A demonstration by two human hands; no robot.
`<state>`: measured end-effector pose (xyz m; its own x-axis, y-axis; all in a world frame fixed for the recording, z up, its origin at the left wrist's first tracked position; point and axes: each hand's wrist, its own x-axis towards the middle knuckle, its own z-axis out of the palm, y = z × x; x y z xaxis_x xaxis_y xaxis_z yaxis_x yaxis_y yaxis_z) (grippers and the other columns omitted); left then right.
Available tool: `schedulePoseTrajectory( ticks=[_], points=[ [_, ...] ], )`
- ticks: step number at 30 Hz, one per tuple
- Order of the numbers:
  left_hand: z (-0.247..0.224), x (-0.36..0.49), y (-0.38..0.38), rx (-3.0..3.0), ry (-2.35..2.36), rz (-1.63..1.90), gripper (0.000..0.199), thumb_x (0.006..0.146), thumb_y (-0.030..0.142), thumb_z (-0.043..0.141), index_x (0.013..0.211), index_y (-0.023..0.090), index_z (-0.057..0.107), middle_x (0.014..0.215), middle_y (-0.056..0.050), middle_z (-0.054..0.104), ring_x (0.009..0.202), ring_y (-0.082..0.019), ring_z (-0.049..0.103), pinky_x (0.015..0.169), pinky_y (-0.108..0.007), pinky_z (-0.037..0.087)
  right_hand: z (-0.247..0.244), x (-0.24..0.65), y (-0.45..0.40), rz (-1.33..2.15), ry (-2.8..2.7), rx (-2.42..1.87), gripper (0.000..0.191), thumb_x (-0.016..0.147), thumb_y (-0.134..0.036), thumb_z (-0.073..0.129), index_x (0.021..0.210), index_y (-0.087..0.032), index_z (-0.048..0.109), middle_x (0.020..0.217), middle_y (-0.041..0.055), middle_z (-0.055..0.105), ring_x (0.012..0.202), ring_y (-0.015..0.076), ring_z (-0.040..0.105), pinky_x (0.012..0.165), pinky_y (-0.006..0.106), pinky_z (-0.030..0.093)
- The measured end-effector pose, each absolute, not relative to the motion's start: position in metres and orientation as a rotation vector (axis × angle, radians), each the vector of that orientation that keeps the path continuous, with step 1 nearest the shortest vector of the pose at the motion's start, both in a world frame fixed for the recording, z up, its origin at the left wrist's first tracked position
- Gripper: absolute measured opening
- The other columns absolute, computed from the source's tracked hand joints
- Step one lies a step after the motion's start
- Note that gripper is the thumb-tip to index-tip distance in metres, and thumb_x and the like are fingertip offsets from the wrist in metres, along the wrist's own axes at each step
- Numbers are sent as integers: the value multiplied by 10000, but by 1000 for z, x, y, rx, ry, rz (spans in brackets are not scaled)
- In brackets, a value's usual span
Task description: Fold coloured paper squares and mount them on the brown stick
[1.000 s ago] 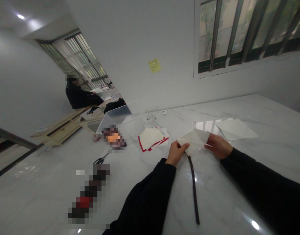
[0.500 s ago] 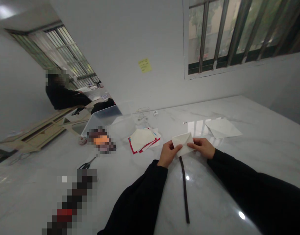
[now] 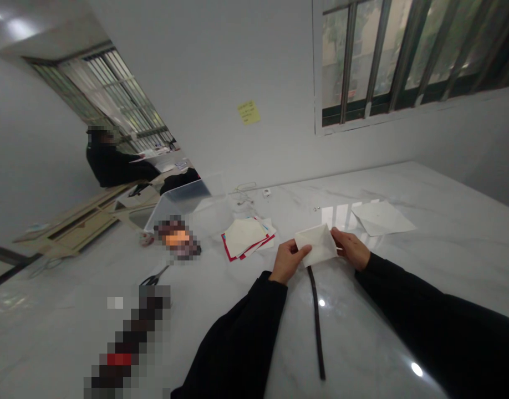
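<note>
A folded piece of off-white paper (image 3: 319,248), shaped much like an envelope, is held up over the table between both hands. My left hand (image 3: 288,260) pinches its left edge, thumb lying on the front face. At the right edge, my right hand (image 3: 351,247) grips the paper with its fingers partly behind it. Below the paper a thin dark brown strip (image 3: 316,321) lies on the table, its upper end hidden by the paper. To the right is a loose white sheet (image 3: 383,217).
A stack of cream, white and red papers (image 3: 247,237) lies left of my hands. Scissors (image 3: 154,277) rest further left, near a clear plastic bin (image 3: 183,202). A small white object (image 3: 266,193) sits by the wall. A person (image 3: 113,160) sits in the left background.
My right thumb has come off the paper's front, and that hand now grips the right edge. The paper shows a larger, smoother face. The left hand keeps its hold.
</note>
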<state>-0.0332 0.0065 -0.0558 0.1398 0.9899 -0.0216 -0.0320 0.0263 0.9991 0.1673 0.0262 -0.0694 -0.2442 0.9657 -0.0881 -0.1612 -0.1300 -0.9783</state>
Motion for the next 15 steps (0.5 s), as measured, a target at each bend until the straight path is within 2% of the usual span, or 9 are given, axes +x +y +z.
schedulePoseTrajectory(
  ticks=[3, 6, 12, 15],
  points=[
    [-56, -33, 4, 1276, 1077, 1032, 467, 684, 419, 779, 1025, 104, 724, 1031, -138, 730, 886, -255, 684, 815, -362, 525, -70, 170, 28, 1528, -1144, -1039, 427, 797, -612, 604, 913, -218, 722, 886, 50, 704, 793, 190, 649, 681, 287, 530],
    [-56, -32, 2, 1309, 1035, 994, 463, 691, 410, 777, 1040, 110, 724, 1045, -133, 727, 891, -251, 684, 824, -358, 522, -74, 172, 30, 1452, -1196, -1065, 410, 753, -572, 679, 921, -203, 742, 871, 42, 700, 794, 189, 639, 692, 289, 533],
    [-59, -31, 1, 1323, 1025, 970, 466, 695, 402, 776, 1039, 94, 720, 1041, -150, 725, 883, -255, 686, 811, -357, 523, -76, 176, 31, 1295, -1318, -1176, 442, 737, -575, 686, 850, -157, 774, 711, 34, 682, 593, 148, 568, 535, 263, 472],
    [-59, -32, 0, 1352, 1036, 967, 457, 705, 400, 767, 1040, 94, 719, 1039, -152, 724, 877, -250, 685, 796, -347, 523, -73, 176, 30, 1245, -1346, -1203, 457, 755, -568, 666, 923, -159, 779, 705, 31, 683, 577, 140, 544, 507, 255, 440]
  ],
)
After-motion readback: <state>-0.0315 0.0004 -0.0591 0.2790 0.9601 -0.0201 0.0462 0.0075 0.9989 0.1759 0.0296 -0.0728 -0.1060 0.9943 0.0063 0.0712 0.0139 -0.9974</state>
